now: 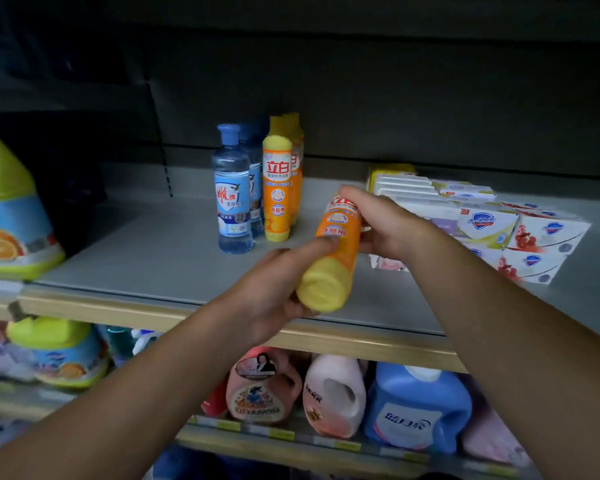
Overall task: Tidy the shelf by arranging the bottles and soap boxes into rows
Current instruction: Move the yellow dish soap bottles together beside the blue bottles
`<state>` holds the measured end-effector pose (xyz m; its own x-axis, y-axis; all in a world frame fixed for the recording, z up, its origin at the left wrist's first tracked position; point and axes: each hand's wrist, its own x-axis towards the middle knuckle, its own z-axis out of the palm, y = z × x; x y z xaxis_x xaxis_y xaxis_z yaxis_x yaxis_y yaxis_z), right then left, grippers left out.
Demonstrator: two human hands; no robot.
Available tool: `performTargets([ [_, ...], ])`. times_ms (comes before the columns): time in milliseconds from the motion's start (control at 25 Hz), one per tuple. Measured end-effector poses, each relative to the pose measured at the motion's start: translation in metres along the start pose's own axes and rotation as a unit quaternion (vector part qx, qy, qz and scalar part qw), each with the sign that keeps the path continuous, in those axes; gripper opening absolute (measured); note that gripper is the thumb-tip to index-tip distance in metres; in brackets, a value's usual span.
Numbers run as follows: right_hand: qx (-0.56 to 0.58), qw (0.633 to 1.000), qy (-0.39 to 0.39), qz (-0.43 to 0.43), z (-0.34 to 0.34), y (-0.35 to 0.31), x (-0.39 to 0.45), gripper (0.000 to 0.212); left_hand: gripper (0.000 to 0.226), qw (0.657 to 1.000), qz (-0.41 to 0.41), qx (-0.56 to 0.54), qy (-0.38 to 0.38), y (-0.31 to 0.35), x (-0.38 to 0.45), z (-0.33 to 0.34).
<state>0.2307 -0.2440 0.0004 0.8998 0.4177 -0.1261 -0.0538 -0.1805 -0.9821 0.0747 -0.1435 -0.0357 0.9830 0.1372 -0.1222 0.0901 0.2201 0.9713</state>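
The orange dish-soap bottle [335, 251] with a yellow cap lies tilted in both hands above the front edge of the grey shelf [146, 251], cap end toward the camera. The left hand [274, 289] cups the cap end from below, index finger laid along the label. The right hand [385, 226] is closed over the far end. Toward the back of the shelf stand two clear blue bottles [232, 192] in a row, and just beside them three orange bottles [277, 188] in a row. At the right end lie stacked soap boxes [482, 223]; their number cannot be told. A green-capped jug [11, 209] stands at the left edge.
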Motion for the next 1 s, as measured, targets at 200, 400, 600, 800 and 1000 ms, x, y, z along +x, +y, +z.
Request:
performTargets([
  [200, 0.044, 0.987, -0.128, 0.084, 0.027, 0.031, -0.004, 0.035, 0.062, 0.993, -0.079, -0.074, -0.047, 0.02, -0.033, 0.003],
  [400, 0.258, 0.955, -0.124, 0.077, 0.038, 0.024, -0.016, 0.046, 0.056, 0.99, -0.071, -0.112, -0.049, 0.012, -0.035, -0.017],
  [600, 0.165, 0.977, -0.037, -0.129, 0.032, -0.007, -0.029, 0.034, 0.043, 0.994, 0.065, 0.074, 0.037, -0.014, -0.023, -0.036],
  [800, -0.12, 0.94, 0.159, -0.276, 0.049, -0.027, -0.048, 0.047, 0.053, 0.895, 0.277, 0.288, 0.199, -0.031, -0.008, -0.031],
  [1000, 0.129, 0.983, -0.07, -0.112, 0.035, -0.027, -0.05, 0.04, 0.055, 0.984, 0.074, -0.156, -0.054, -0.026, -0.016, -0.026],
])
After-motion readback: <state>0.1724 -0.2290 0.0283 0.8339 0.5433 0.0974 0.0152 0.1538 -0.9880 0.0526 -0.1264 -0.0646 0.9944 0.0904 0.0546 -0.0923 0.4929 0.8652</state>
